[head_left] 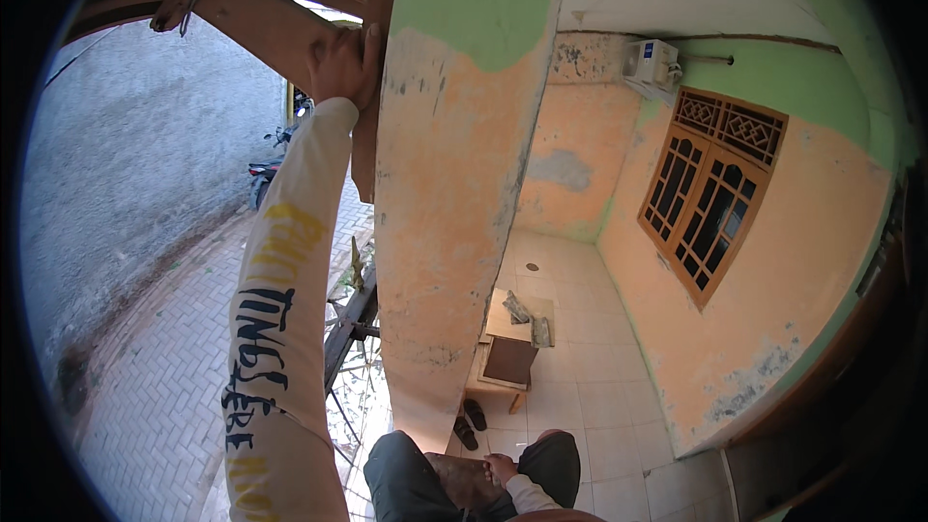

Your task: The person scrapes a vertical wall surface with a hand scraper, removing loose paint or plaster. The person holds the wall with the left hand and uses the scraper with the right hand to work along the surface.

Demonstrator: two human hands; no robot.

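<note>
My left arm, in a light sleeve with printed lettering, reaches up to the far upper left. There my left hand point(343, 66) grips a brown wooden beam point(256, 24) where it meets an upright timber beside the painted pillar point(445, 193). The undersides of its fingers are partly hidden. Low in the view, my right hand point(501, 469) lies between my bent knees, at the edge of a brown surface point(464, 479). Its fingers look curled, but whether they hold anything is too small to make out.
Below right, a small wooden table point(502, 367) bears grey chunks; dark sandals point(466, 431) lie beside it on the tiles. A wooden window point(713, 191) and a white wall-mounted unit point(653, 66) are on the right. At left are a paved lane point(164, 358), rough wall and parked motorcycle point(263, 174).
</note>
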